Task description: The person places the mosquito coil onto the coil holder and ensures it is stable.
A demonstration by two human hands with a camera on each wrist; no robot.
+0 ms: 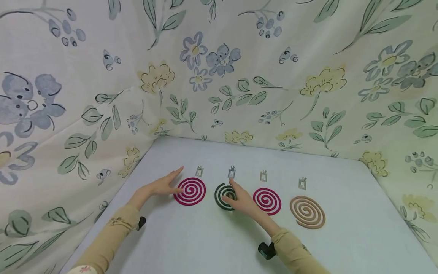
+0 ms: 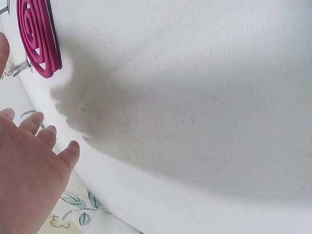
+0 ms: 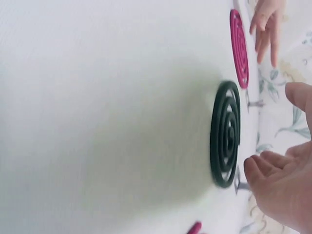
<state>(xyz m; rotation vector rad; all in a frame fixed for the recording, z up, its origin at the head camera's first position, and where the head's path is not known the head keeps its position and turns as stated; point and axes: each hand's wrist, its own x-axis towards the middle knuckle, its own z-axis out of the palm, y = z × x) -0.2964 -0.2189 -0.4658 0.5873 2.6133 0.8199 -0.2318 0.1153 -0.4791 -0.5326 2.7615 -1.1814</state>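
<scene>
Flat on the white table lies a row of spiral mosquito coils. My left hand [image 1: 165, 185] hovers at the left magenta coil [image 1: 190, 190], fingers extended and thumb over its edge in the head view. In the left wrist view its fingers are spread, holding nothing, with that coil beyond them. My right hand [image 1: 242, 199] reaches over the dark green coil [image 1: 216, 197] and partly hides it. In the right wrist view, thumb and fingers are apart beside the green coil [image 3: 218, 136], with nothing between them. Another magenta coil [image 1: 266, 201] lies right of this hand.
A tan coil [image 1: 307, 212] lies at the right end of the row. Small metal coil stands, such as the leftmost stand [image 1: 199, 171] and the rightmost stand [image 1: 302, 183], lie behind the coils. Floral cloth [image 1: 219, 102] hangs around the white tabletop [image 1: 191, 239].
</scene>
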